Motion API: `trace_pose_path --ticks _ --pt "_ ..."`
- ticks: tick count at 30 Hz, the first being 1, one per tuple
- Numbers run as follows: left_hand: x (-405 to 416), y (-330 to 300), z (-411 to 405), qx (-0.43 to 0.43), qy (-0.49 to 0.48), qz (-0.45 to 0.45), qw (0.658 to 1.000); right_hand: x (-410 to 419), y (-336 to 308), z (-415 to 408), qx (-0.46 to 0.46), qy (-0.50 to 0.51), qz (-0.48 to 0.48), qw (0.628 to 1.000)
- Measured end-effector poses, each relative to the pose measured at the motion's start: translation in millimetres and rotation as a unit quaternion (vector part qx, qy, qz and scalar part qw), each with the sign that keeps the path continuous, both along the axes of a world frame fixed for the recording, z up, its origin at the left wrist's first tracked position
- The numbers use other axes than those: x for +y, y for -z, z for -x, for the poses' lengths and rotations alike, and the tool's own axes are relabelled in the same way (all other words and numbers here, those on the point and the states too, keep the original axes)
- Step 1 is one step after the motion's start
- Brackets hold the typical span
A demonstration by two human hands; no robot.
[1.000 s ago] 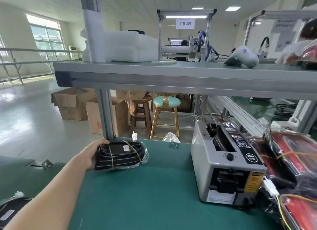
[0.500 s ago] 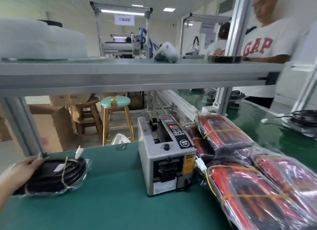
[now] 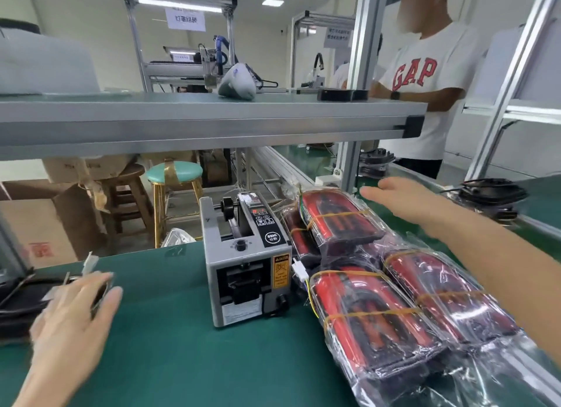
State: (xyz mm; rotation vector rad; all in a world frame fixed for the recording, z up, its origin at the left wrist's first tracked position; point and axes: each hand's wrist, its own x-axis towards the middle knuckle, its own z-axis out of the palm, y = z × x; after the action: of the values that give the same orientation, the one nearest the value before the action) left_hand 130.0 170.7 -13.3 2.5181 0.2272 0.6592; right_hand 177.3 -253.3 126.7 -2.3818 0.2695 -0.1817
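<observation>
Down at the left edge of the green surface (image 3: 170,352) lies the black bagged bundle (image 3: 18,303), and the left hand (image 3: 73,315) is at its right end, fingers spread and released; contact is too blurred to tell. Beside it stands a grey tape dispenser (image 3: 246,264), then stacked red bagged lamps (image 3: 337,221), over which the right hand (image 3: 394,194) reaches, fingers straight, grasping nothing

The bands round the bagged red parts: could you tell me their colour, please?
The bands are yellowish-orange, seen best in the head view.
</observation>
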Motion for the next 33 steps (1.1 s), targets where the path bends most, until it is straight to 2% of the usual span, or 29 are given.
trace_pose_path --ticks 1,3,7,11,16,22,25,27,29,31,33 --pt "-25 -5 12 -0.014 0.025 0.066 0.997 -4 11 -17 0.036 0.006 -0.036 0.999" --pt "-72 -14 39 -0.04 0.083 0.123 0.988 -6 29 -41 0.099 0.001 -0.091 0.991" --pt "-117 -12 67 -0.045 0.151 0.233 0.96 -3 44 -58 0.139 -0.012 -0.129 0.982" --pt "-141 -6 82 -0.052 0.196 0.245 0.948 -3 41 -60 0.153 0.008 -0.173 0.973" --pt "-156 7 79 0.033 0.193 0.244 0.95 4 38 -62 0.17 0.04 -0.247 0.953" --pt "-151 17 73 0.099 0.174 0.234 0.951 4 39 -43 0.132 0.002 -0.341 0.931" --pt "-148 17 72 0.099 0.177 0.218 0.955 10 32 -8 0.076 -0.034 -0.431 0.899" --pt "-150 12 71 0.09 0.191 0.252 0.944 19 27 25 0.06 -0.089 -0.468 0.877" --pt "-150 -4 74 0.057 0.206 0.36 0.908 27 31 60 0.051 -0.154 -0.461 0.872" --pt "-145 -25 78 0.021 0.256 0.51 0.821 43 40 98 0.045 -0.218 -0.465 0.857" --pt "-137 -44 86 0.005 0.338 0.585 0.737 65 55 133 0.033 -0.27 -0.468 0.841"
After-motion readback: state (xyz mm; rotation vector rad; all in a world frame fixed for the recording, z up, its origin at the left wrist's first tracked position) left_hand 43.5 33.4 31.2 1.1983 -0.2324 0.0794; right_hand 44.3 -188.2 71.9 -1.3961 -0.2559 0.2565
